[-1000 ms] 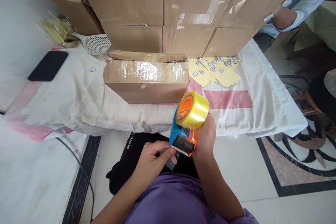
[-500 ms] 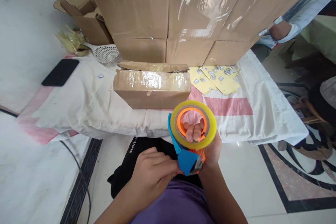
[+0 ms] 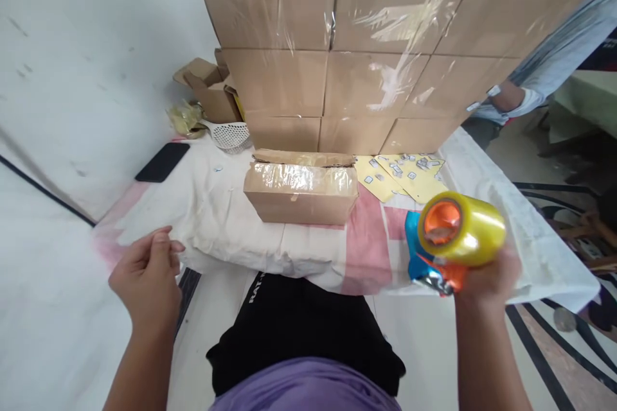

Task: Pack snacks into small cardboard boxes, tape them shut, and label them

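Observation:
My right hand (image 3: 496, 279) is closed on a tape dispenser (image 3: 418, 250), over the table's front right edge. The dispenser has a blue and orange body and carries a wide roll of yellowish clear tape (image 3: 475, 231). The hand is partly blurred and mostly behind the roll. Off to the left, my left hand (image 3: 147, 276) is raised by the table's front edge, thumb and fingers drawn together in a pinch. Whether anything thin is between them I cannot make out. Between the hands, a small cardboard box (image 3: 303, 207) with shiny tape across its top lies on the table, touched by neither hand.
Stacked cartons (image 3: 277, 83) in clear film stand behind the box. Yellow printed sheets (image 3: 417, 183) lie right of it. At left are a black phone-like slab (image 3: 162, 162), a white perforated scoop (image 3: 231, 136) and an open carton (image 3: 216, 103). Another person's sleeve (image 3: 554, 51) shows at right.
My hands have moved apart: the left away from the dispenser to the far left, the right outward to the right with the dispenser, which has turned. The camera view has shifted.

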`<state>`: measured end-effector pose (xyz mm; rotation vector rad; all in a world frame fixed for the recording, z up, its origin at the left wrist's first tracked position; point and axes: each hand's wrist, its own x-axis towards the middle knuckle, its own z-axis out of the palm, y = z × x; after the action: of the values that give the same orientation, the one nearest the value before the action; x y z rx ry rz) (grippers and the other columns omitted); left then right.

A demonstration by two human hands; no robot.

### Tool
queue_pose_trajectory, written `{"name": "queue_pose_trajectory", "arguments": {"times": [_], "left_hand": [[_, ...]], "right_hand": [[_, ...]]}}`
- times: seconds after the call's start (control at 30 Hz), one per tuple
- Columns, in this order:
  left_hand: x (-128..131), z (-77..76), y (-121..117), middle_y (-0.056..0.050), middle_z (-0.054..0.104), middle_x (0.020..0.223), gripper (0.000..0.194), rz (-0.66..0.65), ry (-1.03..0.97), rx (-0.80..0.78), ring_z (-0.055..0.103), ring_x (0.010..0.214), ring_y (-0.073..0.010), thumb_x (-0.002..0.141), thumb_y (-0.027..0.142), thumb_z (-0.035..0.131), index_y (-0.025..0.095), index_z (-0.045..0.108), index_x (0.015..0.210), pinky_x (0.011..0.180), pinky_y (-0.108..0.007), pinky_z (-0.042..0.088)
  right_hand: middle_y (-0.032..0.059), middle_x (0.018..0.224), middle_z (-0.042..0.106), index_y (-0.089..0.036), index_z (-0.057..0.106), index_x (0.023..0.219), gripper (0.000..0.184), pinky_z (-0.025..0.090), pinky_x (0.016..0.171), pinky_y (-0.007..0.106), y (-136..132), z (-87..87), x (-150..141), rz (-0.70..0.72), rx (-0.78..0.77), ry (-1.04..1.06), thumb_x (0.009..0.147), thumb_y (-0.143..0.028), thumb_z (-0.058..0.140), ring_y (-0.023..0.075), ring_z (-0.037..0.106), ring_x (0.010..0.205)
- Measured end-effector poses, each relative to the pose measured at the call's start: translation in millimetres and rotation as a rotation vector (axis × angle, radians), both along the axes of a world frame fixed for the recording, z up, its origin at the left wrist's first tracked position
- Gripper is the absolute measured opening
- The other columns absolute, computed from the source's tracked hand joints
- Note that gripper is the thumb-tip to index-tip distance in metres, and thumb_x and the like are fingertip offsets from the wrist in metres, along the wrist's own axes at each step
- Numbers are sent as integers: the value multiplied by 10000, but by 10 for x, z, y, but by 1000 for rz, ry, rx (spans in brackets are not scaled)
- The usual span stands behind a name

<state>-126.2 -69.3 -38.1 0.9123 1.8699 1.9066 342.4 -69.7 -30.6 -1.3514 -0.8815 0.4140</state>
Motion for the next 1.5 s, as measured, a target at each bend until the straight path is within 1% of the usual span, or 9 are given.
{"name": "queue_pose_trajectory", "arguments": {"times": [0.2,0.4,0.63,0.77,0.9,1.03,1.17,1.3,1.5], "left_hand": [[413,275,251,58,549,519,302,-170,-17,214,508,475,-92,823,298,735,169,747,1096,438,-227,338],[499,498,428,-14,710,754,480,-347,13,116,562,569,-94,757,346,798,223,712,1213,449,-205,377],[715,639,365,-14,740,767,860,-435,74,79,678,701,-170,764,335,791,276,392,1524,517,-236,464],[908,631,296,-1,740,752,784,-428,217,137,678,682,-156,848,301,712,236,331,1531,565,-244,481],[974,545,286,19,736,775,786,-382,565,251,595,543,-98,871,232,686,249,275,1540,519,-206,462],[951,464,296,74,689,698,821,-231,929,431,506,449,-66,834,127,683,275,280,1534,524,-187,474],[917,416,282,71,689,674,826,-254,556,102,527,450,-94,872,310,676,234,226,1561,510,-217,474],[828,365,326,124,456,477,664,-168,323,-83,458,441,-103,891,404,629,175,419,1477,580,-245,454],[813,423,579,107,395,534,509,-242,316,115,405,492,-103,914,323,590,186,491,1394,569,-239,381]], "right_hand": [[55,780,661,-149,676,903,506,506,569,300,734,-288,294,-18,-84,5,751,-631,684,180,619,638],[46,810,672,-157,681,963,456,548,631,342,767,-518,466,-145,-80,53,764,-568,688,199,655,671],[77,1307,670,-311,679,1201,365,477,1059,459,571,169,-323,-678,320,-301,866,-214,571,282,614,1243],[60,995,746,-252,737,1002,188,535,953,511,619,824,-1263,99,427,-370,937,-264,560,286,683,1040],[69,1385,596,-271,697,1157,318,437,1087,525,731,1208,-1944,758,268,-743,899,-456,689,289,474,1327],[41,1504,475,-253,732,925,142,364,1109,535,744,1226,-2184,889,271,-1051,922,-384,679,318,306,1430],[25,1350,600,-244,699,823,182,297,1111,532,734,1194,-2089,744,531,-1124,945,-156,596,301,373,1398],[24,1118,651,-264,669,829,134,392,1042,478,886,1386,-1897,613,532,-716,945,-229,611,252,550,1178],[-17,732,591,-196,649,853,118,444,674,269,1474,1480,-2101,1287,25,-388,915,-230,554,127,544,691]]}}
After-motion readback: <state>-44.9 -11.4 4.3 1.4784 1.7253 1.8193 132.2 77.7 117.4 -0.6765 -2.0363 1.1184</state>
